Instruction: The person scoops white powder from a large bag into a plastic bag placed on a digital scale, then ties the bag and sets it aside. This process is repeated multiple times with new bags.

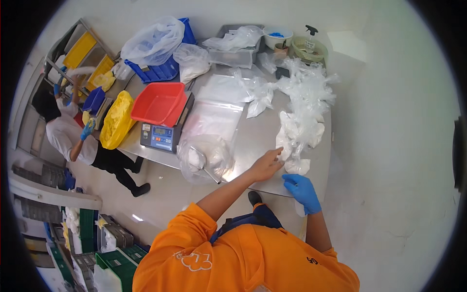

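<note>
My bare left hand (268, 166) reaches over the table's near right part, fingers apart. Its fingertips meet the edge of a clear plastic bag of white powder (286, 140). In a blue glove, my right hand (303, 192) is at the table's front edge with its fingers bent. Just beyond it lies a small bag of white powder (297, 166); whether the glove grips anything is hidden. More filled bags, with loose twisted plastic tops (308, 87), are heaped farther back. Left of my left hand, a metal scoop (209, 175) rests in an open bag of white powder (217, 149).
A digital scale (158, 137) carries a red plastic tray (160, 104). Flat clear bags (215, 113) lie beside it. Blue bins (157, 69), a grey tub (261, 43) and a spray bottle (310, 40) stand at the back. A co-worker (73, 131) stands left, near a yellow bag (118, 120).
</note>
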